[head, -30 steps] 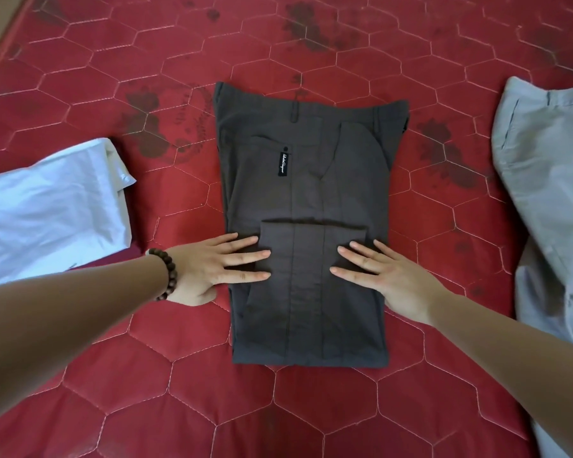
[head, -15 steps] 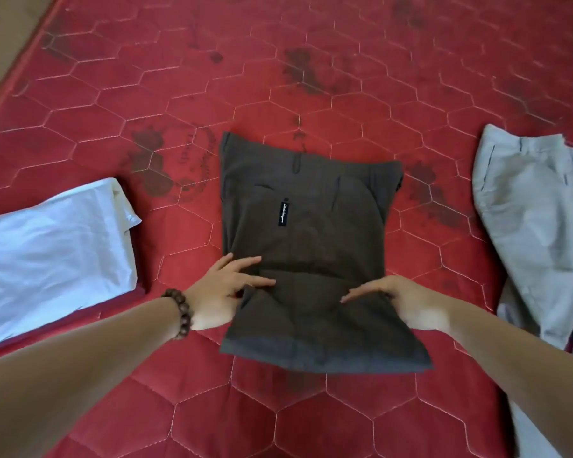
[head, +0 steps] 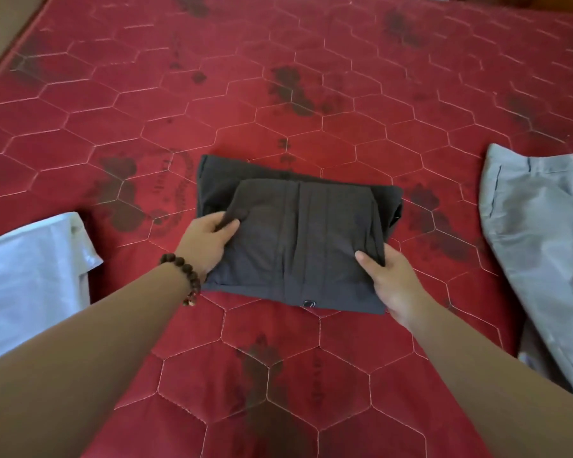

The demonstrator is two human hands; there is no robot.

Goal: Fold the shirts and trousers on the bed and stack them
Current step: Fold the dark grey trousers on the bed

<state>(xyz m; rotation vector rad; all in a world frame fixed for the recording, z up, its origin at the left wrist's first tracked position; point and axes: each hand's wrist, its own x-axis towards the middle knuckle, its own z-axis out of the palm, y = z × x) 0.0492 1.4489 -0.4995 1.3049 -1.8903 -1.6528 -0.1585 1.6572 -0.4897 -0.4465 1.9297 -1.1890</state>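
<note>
Dark trousers [head: 298, 239]: mid-bed [head: 311, 94], lower half doubled over waistband. Left hand [head: 209, 241] and right hand [head: 389, 282] pinch the side edges, fingers curled round cloth, likely squaring the fold.

Your view is almost wholly filled by a red quilted mattress surface [head: 278, 375], stitched in pale thread in a hexagon pattern. Dark blotched print marks sit on it beyond your hands and also near you, between your forearms. Beyond your left hand, at the far left corner, you have a strip of plain tan floor or wall [head: 0, 24] along the mattress edge; which it is cannot be told. Light is even and soft, slightly brighter toward the far side.
</note>
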